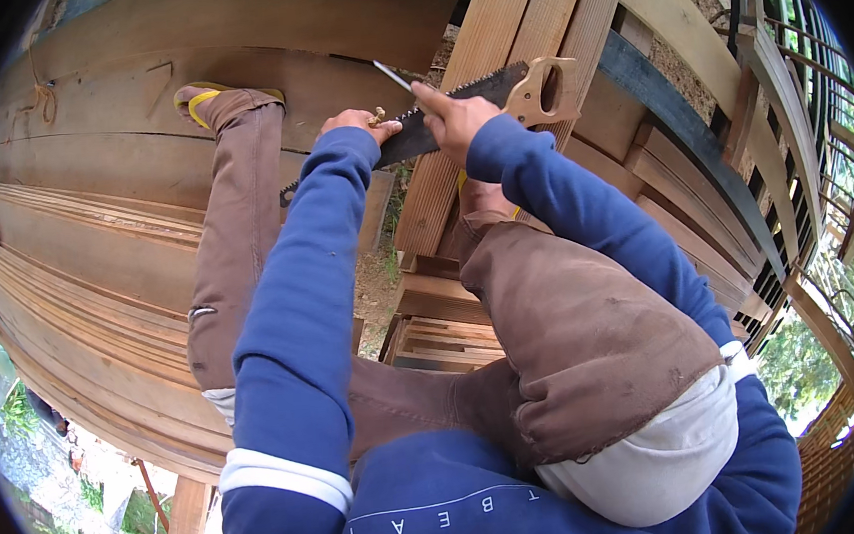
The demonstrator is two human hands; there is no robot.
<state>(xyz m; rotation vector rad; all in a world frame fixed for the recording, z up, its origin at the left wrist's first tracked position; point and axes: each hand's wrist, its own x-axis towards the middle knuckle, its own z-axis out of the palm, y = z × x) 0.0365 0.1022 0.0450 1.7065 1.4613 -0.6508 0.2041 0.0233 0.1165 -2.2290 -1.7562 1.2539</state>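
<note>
A handsaw (407, 146) lies slantwise in front of me, its pale wooden handle to the right and its toothed edge facing away. My left hand (361, 127) is closed at the blade's toothed edge, left of the middle; a small yellowish bit shows at its fingers. My right hand (460, 122) is closed around a slim, pale metal file (393, 75), which points up and left beyond the teeth. This hand is over the blade, near the handle, and hides part of it.
Long timber beams (506, 55) run under the saw's handle end. Wide boards (103, 102) and stacked planks (99, 303) spread to the left. My sandalled left foot (223, 100) rests on the boards. A slatted wooden frame (723, 73) stands at the right.
</note>
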